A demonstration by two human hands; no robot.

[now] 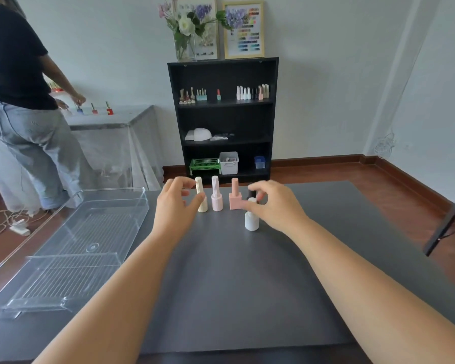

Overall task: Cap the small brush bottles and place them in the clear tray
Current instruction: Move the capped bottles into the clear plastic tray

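Clear tray: ribbed transparent plastic tray (71,248), empty, on the dark grey mat (234,285), left.
White bottle: small round white bottle (252,219), nearest.
Right hand (271,203): fingers pinched at its top.
Left hand (177,203): open, beside the cream ribbed-cap bottle (201,195).
Row behind: pale pink round bottle (216,194), peach square bottle (235,195).

**Both bare arms stretched forward**

The left hand (177,199) is raised, its fingers (188,183) curled loosely and spread from the thumb, holding nothing. The right hand (271,203) reaches level with it, palm down, fingertips (255,193) pinched together. Both forearms are bare.
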